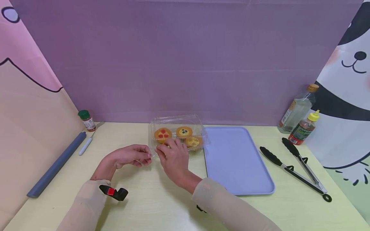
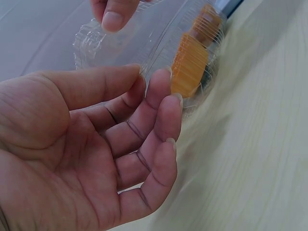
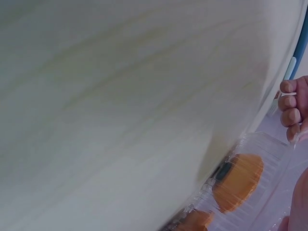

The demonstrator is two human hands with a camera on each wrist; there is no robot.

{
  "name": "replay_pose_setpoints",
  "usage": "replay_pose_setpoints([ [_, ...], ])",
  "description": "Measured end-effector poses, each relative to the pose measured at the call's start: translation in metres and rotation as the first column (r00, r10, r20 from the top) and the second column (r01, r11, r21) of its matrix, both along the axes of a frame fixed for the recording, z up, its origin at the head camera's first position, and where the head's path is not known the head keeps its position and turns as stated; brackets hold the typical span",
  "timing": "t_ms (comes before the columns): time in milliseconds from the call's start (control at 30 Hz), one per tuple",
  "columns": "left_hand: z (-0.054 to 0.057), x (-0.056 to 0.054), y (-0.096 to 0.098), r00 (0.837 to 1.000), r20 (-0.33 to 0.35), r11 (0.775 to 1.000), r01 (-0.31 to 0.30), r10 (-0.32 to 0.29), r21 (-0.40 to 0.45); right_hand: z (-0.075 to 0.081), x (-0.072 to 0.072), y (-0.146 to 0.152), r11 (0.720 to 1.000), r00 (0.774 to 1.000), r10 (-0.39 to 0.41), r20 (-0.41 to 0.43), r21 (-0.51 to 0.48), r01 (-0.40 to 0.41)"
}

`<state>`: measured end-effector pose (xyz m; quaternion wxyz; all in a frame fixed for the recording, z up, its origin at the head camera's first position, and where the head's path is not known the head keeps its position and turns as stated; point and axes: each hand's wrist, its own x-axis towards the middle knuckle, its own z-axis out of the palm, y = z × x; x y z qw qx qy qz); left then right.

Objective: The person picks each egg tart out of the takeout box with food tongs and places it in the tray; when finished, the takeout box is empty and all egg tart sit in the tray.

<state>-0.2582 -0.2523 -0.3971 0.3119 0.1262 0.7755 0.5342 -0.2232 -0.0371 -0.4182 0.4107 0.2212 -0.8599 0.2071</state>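
A clear plastic clamshell box (image 1: 176, 119) stands near the back of the table, with several round tarts (image 1: 184, 132) inside. At its front left corner, my left hand (image 1: 131, 156) pinches the thin plastic edge between thumb and forefinger; the other fingers are loosely bent, as the left wrist view shows. My right hand (image 1: 174, 160) reaches over the front of the box, its bent fingers and thumb gripping the front edge near that same corner. The right hand covers part of the box's front. Ribbed plastic and orange tart sides (image 3: 239, 182) show in the right wrist view.
A lavender tray (image 1: 238, 160) lies right beside the box. Further right are black-tipped tongs (image 1: 300, 173), a honey-type squeeze bottle (image 1: 303, 128) and a clear bottle (image 1: 297, 110). On the left lie a blue-grey rod (image 1: 57, 165), a fork (image 1: 86, 144) and a green-capped jar (image 1: 87, 121).
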Motion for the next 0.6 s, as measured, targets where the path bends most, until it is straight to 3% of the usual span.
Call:
replay_pose_setpoints([
  [600,0.0018,0.0006,-0.0009,1.000,0.007,1.000,-0.008,0.008,-0.007,0.0055,-0.0045,0.0004,1.000,0.999,0.016,-0.039,-0.019,-0.016],
])
